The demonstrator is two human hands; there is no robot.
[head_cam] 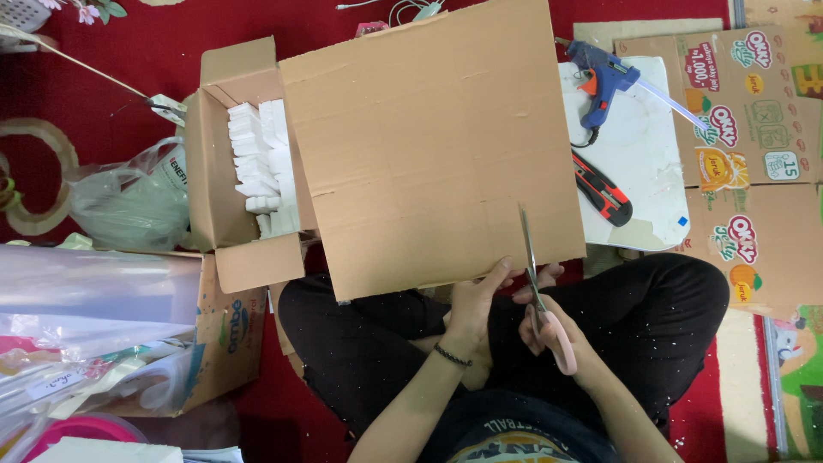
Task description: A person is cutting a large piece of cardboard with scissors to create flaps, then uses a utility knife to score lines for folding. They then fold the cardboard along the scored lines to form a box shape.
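I see the left hand [474, 302] pinching the near edge of the cardboard sheet [429, 146], which rests over the lap. The right hand [555, 336] is closed through the pink handles of the scissors [533, 283], blades already into that edge. Risk, my judgement: the left fingers sit just beside the blades; a slip or buckling sheet could nick them or skew the cut. Far right, flattened printed cartons [754, 129] with red, orange and green labels. Left, an open brown box [225, 154] of white foam pieces [261, 163]. A blue glue gun [604, 81] lies far right.
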